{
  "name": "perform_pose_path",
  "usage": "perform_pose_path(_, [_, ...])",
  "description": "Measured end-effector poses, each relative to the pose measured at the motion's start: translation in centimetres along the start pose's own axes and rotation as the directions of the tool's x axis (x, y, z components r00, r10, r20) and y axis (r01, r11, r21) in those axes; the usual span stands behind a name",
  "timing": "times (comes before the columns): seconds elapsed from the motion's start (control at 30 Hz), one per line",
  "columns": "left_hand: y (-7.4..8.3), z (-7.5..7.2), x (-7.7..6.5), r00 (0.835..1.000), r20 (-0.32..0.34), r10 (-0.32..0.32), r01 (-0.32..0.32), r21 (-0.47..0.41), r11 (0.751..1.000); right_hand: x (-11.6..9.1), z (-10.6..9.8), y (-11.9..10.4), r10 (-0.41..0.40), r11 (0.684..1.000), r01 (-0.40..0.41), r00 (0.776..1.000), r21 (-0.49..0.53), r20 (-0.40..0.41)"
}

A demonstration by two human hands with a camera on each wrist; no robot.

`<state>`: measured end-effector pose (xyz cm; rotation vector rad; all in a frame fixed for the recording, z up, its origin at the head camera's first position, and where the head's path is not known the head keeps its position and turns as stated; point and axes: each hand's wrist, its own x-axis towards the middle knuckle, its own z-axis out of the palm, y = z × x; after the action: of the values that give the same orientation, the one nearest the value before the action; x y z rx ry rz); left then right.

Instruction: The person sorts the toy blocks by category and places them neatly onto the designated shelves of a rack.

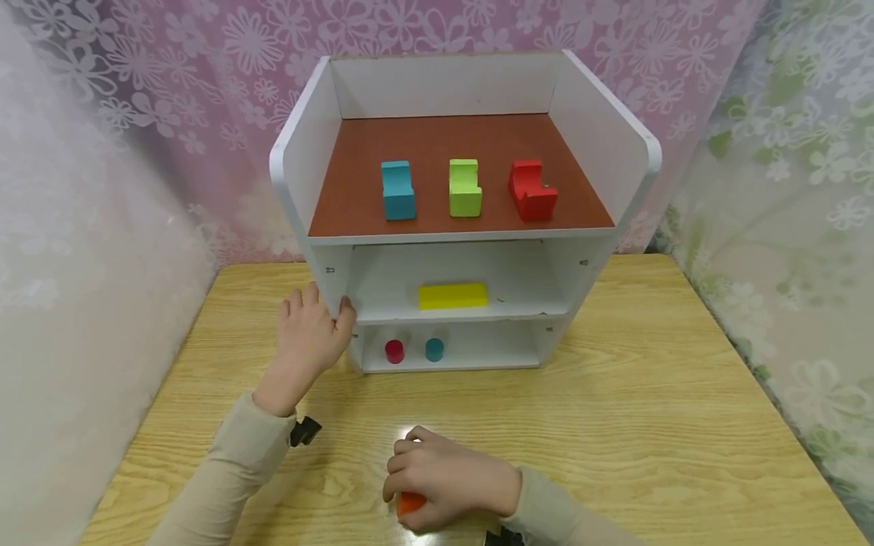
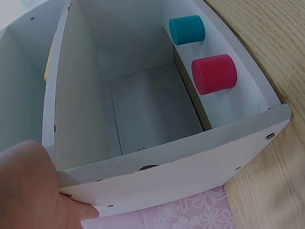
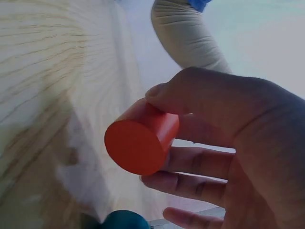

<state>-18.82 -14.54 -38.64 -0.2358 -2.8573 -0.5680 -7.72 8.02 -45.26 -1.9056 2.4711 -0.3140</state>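
Note:
A small white shelf unit (image 1: 437,238) with a brown top stands on a wooden table. My left hand (image 1: 309,334) grips the edge of its left side panel, thumb on the inner side and fingers outside. Low over the table's front part, my right hand (image 1: 447,474) pinches an orange cylinder (image 3: 136,145) between thumb and fingers; the head view shows only a bit of it. On the bottom shelf stand a crimson cylinder (image 1: 394,351) and a teal cylinder (image 1: 434,349), seen closer in the left wrist view.
Blue (image 1: 398,191), lime green (image 1: 465,189) and red (image 1: 532,191) notched blocks stand in a row on the brown top. A yellow block (image 1: 454,296) lies on the middle shelf. Flowered curtains (image 1: 205,91) hang behind and beside the table (image 1: 635,394).

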Motion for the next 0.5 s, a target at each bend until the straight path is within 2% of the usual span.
perform_pose_path(0.3, [0.0,0.0,-0.1,1.000,-0.008,0.008,-0.008,-0.002,1.000,-0.1,-1.3,0.0,-0.001,0.999,0.003,0.999,0.043,-0.050])
perform_pose_path(0.5, [0.1,-0.1,-0.2,1.000,-0.001,0.003,-0.003,-0.002,1.000,-0.5,-1.9,0.4,0.028,0.997,-0.021,0.995,0.076,-0.095])
